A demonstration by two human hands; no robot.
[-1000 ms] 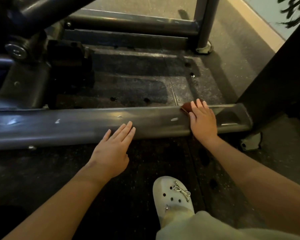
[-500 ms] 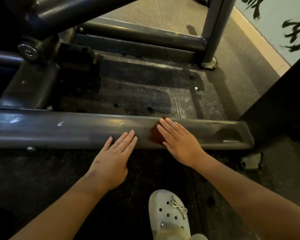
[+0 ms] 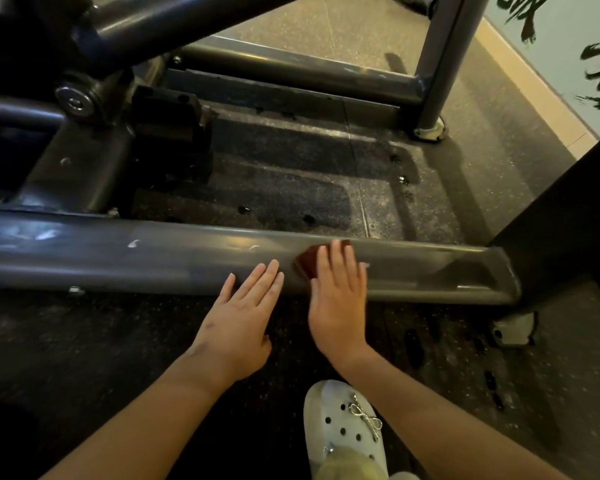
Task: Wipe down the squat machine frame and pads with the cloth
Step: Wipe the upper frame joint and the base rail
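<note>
Right hand (image 3: 336, 299): flat, fingers straight, pressing the cloth (image 3: 307, 262) onto the frame rail (image 3: 153, 258); no finger curls round it.
Cloth: small, reddish-brown, on the rail's upper face, mostly under the right fingers.
Left hand (image 3: 238, 320): open flat, holding nothing, fingertips touching the rail's near side, just beside the cloth.
Rail: grey, horizontal, white scuffs toward its left.
Floor: 1 white clog (image 3: 343, 427) below the hands.
</note>
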